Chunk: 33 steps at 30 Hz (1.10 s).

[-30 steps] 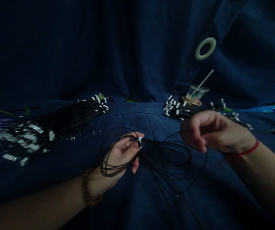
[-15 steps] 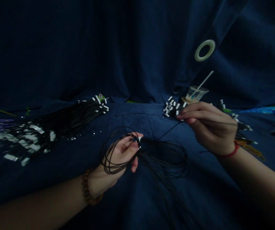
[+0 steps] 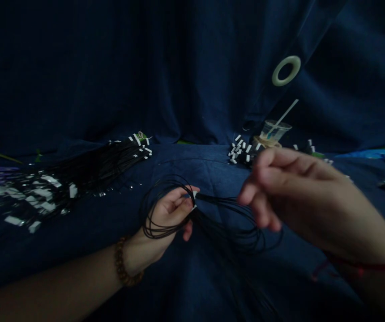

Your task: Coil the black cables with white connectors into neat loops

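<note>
A looped bundle of thin black cords [image 3: 239,237] is pinched in my left hand [image 3: 172,210], thumb against fingers, at a small white band or tag [image 3: 193,195]. Loops stand out on both sides of the grip, and long strands hang down to the lower right. My right hand [image 3: 289,192] is raised close to the camera, just right of the loops. Its thumb and index finger are together and the other fingers are bent; no cord can be made out between them. One wider cord loop curves up behind this hand.
On the left lies a large pile of black cords with white tags [image 3: 44,192]. Another white-tagged bundle [image 3: 241,150] lies at the back right, near a clear cup with a straw [image 3: 276,130]. A pale ring [image 3: 286,70] sits higher on the dark blue cloth [image 3: 195,89].
My right hand has moved down, right and nearer the camera, turning as it came. The straight cord it was pulling no longer shows; a wider loop appears below it. My left hand stays put.
</note>
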Tool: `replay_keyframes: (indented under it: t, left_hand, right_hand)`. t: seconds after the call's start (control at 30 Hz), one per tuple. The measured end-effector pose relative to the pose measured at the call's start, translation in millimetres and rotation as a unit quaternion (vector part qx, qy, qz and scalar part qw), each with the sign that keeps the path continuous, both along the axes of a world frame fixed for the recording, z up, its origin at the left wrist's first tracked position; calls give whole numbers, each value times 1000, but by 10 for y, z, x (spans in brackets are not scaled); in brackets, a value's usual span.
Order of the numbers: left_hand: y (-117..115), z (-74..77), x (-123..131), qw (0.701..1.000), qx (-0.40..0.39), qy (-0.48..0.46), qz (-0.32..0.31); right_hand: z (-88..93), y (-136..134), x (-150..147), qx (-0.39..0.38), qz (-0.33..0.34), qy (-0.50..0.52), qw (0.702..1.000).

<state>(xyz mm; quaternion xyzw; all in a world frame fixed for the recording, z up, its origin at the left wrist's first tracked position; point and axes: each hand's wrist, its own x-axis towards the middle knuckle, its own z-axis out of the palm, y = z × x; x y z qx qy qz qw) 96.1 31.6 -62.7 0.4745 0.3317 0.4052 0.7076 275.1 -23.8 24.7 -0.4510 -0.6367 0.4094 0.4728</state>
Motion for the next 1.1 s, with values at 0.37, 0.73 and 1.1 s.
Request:
replay_keyframes:
  t: [0.37,0.73,1.1]
  left_hand:
    - [9,-18,-74,991,-53,-97,-80]
    - [-25,-19,-81,989,-43,-103,-96]
    - [-31,-16,-34,995,-27,-57,-75]
  right_hand:
    - [-392,-95,-202,265,-79,-494,825]
    - [-454,-80,-204,305,-75,-522,793]
    - [-389,-108,-267,365,-71,-546,751]
